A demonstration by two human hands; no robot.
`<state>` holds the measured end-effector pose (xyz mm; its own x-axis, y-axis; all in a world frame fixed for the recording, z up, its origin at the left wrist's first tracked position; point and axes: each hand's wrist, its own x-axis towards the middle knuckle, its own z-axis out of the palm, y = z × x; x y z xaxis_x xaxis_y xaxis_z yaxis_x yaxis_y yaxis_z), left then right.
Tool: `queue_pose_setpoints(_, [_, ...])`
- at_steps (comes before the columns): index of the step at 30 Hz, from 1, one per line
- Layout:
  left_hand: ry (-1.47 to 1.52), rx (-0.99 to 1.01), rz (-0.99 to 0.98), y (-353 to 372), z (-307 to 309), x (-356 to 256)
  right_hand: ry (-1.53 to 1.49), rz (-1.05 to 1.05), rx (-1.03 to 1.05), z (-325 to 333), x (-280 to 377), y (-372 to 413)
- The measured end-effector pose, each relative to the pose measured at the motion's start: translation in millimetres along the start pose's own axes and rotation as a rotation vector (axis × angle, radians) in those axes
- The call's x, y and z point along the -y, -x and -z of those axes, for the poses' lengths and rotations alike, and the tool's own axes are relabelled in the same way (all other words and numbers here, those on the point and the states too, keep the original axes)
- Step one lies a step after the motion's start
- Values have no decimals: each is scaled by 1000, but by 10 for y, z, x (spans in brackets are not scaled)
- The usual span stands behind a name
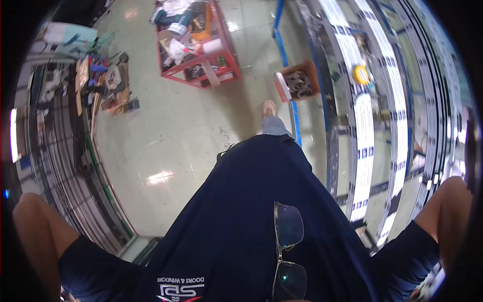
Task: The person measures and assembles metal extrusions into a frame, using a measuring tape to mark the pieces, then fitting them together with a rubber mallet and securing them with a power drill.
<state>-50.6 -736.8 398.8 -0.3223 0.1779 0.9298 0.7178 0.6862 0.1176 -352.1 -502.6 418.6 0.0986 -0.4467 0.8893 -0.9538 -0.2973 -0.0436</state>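
Note:
Neither of my hands is in view. My left arm [37, 226] bends at the picture's left edge, and my right arm [448, 211] bends at the right edge; both run out of sight below the elbow. What the hands hold or touch is hidden. A pair of glasses [289, 226] hangs on the front of my dark blue shirt [236, 201]. Nearest to my right arm lie long profiles with white film [363, 126], and a round yellow thing [360, 74] rests on one. To the left, long dark profiles [55, 141] are stacked beside my left arm.
A red-framed cart [235, 63] loaded with mixed items stands ahead on the tiled floor [156, 141]. An open cardboard box [313, 75] with metal pieces sits by a blue rail [296, 123]. Tools and wooden pieces [113, 93] are at the left.

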Motion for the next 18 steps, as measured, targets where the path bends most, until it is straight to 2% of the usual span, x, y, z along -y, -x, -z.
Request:
queue_pose_setpoints(9, [-293,85,78,-159,75,870,-227,106,-107,-1038,-1532,-338])
queue_pose_setpoints(13, [-427,89,117,-57,336,1003,-308,156,-127,-1610,-1872,-592])
queue_pose_setpoints(18, [-545,66,130,189,791,963,-347,217,-134,-2197,-1939,-957])
